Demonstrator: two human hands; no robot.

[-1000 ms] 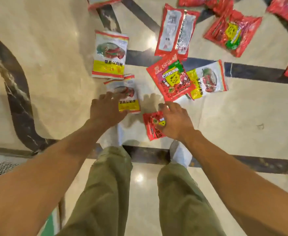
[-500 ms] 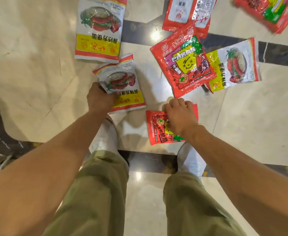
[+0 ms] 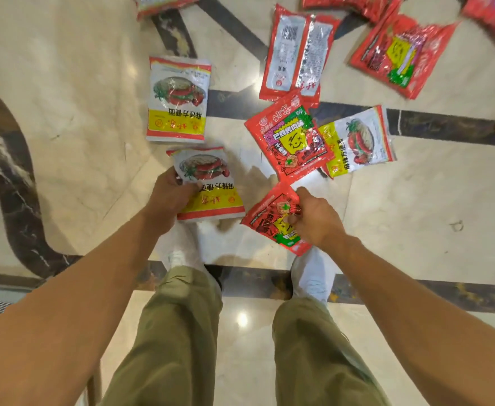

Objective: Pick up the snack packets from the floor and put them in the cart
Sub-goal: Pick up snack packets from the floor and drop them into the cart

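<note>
Both hands hold snack packets just above the floor (image 3: 64, 118).
The left hand (image 3: 168, 197) grips a white-and-yellow packet (image 3: 208, 183); the right hand (image 3: 316, 219) pinches a small red packet (image 3: 272, 218).

Glossy cream marble floor (image 3: 64, 83), dark inlay (image 3: 445, 127)

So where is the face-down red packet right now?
Head view, upper centre: the face-down packet lies on the floor, its lower edge touching a face-up red packet, right of a white packet.
</note>
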